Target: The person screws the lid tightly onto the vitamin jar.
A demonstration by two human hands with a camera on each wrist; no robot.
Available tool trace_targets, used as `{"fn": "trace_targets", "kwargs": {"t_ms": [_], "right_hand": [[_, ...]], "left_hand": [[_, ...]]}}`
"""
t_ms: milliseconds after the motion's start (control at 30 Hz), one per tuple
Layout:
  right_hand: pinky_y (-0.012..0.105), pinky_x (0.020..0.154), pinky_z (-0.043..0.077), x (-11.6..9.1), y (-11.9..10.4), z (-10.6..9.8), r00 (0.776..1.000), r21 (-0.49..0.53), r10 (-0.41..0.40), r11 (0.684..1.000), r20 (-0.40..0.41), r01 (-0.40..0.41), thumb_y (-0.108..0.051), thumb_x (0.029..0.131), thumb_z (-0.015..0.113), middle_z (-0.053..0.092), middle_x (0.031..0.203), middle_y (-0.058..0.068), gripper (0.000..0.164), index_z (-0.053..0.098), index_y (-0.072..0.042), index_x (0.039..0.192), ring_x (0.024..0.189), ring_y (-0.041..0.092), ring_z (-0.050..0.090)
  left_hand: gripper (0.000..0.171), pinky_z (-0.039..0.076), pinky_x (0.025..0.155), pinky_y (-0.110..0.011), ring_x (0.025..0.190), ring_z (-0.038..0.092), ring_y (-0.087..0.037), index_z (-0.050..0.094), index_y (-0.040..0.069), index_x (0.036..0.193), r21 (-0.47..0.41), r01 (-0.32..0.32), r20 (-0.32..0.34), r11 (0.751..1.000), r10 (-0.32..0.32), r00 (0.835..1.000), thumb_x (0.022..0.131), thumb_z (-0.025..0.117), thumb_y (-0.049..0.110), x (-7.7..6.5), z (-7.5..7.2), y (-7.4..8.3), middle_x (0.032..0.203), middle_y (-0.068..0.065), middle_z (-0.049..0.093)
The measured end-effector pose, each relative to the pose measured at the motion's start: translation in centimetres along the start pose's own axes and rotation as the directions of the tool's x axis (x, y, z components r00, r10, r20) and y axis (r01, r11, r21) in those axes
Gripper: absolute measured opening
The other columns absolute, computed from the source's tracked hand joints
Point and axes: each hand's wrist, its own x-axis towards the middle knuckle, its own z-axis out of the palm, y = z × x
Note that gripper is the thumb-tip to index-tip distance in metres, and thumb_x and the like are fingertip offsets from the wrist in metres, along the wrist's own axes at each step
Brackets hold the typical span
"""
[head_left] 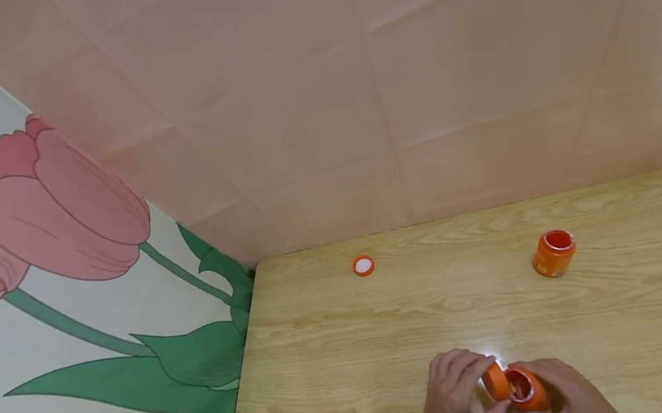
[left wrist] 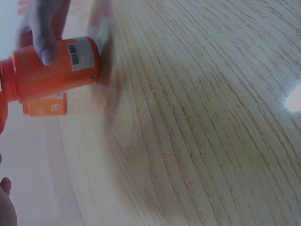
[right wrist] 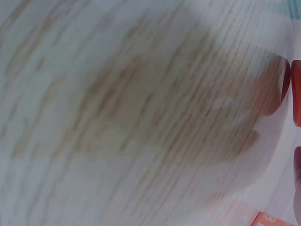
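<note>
Near the front of the table, my left hand (head_left: 453,400) pinches an orange screw lid (head_left: 496,381) between thumb and fingertips, tilted on its side. My right hand (head_left: 567,391) grips an orange plastic jar (head_left: 536,399), its fingers round the body. The jar lies tipped, its open mouth facing left, right beside the lid. Some small pale pieces show inside the mouth. In the left wrist view the jar (left wrist: 59,68) bears a white barcode label near its base, with the right thumb on its side. Only an orange edge (right wrist: 297,94) and fingertips appear in the right wrist view.
A second orange jar (head_left: 553,254) stands upright and uncapped at the back right of the wooden table (head_left: 328,351). Another orange lid (head_left: 363,265) lies white inside up near the back edge. A pinkish cloth (head_left: 315,108) hangs behind; a tulip-printed sheet (head_left: 81,311) hangs at left.
</note>
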Motion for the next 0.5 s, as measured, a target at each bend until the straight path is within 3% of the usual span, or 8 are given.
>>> {"fn": "trace_targets", "kwargs": {"t_ms": [67,267,500], "right_hand": [[0.007,0.082,0.039,-0.03,-0.03,0.09,1.0,0.0,0.0,1.0,-0.005,0.0,-0.036,0.056,0.096,0.065,0.105,-0.017,0.063,0.071,-0.031,0.113,0.097,-0.01,0.051],[0.022,0.075,0.05,0.0,-0.36,0.02,0.994,-0.015,0.083,0.997,0.074,-0.082,-0.045,0.061,0.092,0.064,0.107,-0.021,0.06,0.066,-0.04,0.115,0.093,-0.007,0.055],[0.021,0.071,0.051,0.1,-0.7,-0.02,0.988,0.008,0.106,0.994,0.114,-0.108,-0.046,0.063,0.09,0.063,0.106,-0.023,0.061,0.064,-0.04,0.118,0.089,-0.007,0.059]], "left_hand": [[0.064,0.041,0.101,-0.028,0.113,0.056,-0.012,0.062,0.014,0.128,-0.006,0.001,0.005,1.0,-0.001,1.0,0.076,0.079,0.046,-0.04,-0.03,0.02,0.119,0.006,0.064],[0.065,0.041,0.102,-0.028,0.116,0.056,-0.012,0.06,0.014,0.129,-0.018,-0.001,0.008,1.0,0.001,1.0,0.076,0.08,0.047,-0.14,0.0,0.11,0.12,0.006,0.064],[0.065,0.04,0.101,-0.028,0.114,0.055,-0.011,0.061,0.015,0.129,-0.023,0.013,0.018,1.0,-0.012,1.0,0.077,0.079,0.049,-0.16,-0.15,0.2,0.119,0.007,0.064]]}}
